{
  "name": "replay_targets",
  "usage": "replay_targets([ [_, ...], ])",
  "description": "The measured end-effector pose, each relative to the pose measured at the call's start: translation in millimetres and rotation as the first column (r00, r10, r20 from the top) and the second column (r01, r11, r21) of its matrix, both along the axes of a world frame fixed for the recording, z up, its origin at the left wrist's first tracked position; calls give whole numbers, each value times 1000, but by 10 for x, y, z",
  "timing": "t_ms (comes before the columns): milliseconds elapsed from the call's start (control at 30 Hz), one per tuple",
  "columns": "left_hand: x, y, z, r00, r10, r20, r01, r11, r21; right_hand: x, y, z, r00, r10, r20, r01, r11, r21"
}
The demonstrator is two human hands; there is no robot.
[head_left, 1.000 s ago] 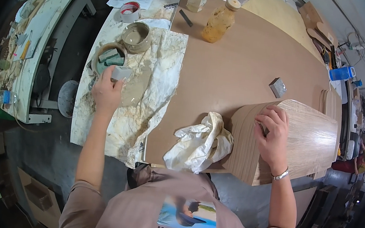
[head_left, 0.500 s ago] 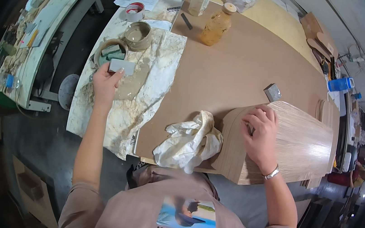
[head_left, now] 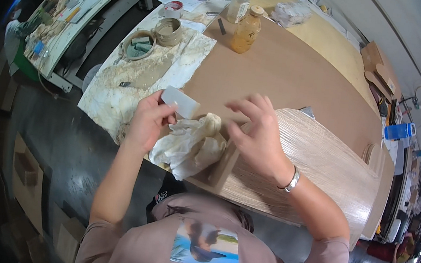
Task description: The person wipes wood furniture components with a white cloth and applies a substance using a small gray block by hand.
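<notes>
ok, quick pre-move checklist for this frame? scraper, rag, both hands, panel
1. Scraper held in left hand: ok, pinched at its lower end.
2. Rag in reach: ok, bunched at the panel edge between both hands.
3. Right hand free: ok, fingers spread above the curved wood panel, holding nothing.
4. Scraper blade clean: cannot tell.
5. Filler tub reachable: ok, on the stained sheet to the left.
</notes>
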State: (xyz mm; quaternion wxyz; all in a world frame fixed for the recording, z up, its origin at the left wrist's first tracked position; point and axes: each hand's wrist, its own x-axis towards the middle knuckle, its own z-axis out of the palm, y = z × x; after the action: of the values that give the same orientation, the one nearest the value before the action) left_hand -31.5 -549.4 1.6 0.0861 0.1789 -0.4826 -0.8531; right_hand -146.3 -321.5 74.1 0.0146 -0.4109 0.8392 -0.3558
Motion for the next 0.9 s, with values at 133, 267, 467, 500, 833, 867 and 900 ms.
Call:
replay_targets([
  [133,164,512,285,997,50,-65,-77,861,-503,61,-222,327,963,260,-68,-260,966,1],
  [267,291,743,532,997,-46,-58,-1,773,-634,29,-188,377,900,383,207,-418,894,165],
  [467,465,544,-216,981,-10,194,191,222,-956,-64,395,468,757,199,623,3,952,-307],
  [500,476,608,-402,971,31,239,240,-66,-968,-93,501,448,772,171,612,96,921,-379],
  [833,375,594,-682,967,159,-200,-236,247,-940,376,860,274,700,57,711,367,826,-427],
  [867,468,512,-549,965,164,-205,-249,326,-912,445,871,260,729,19,684,308,883,-354],
  [900,539,466,-458,964,158,-214,-261,413,-873,520,910,259,762,-27,648,261,927,-268],
])
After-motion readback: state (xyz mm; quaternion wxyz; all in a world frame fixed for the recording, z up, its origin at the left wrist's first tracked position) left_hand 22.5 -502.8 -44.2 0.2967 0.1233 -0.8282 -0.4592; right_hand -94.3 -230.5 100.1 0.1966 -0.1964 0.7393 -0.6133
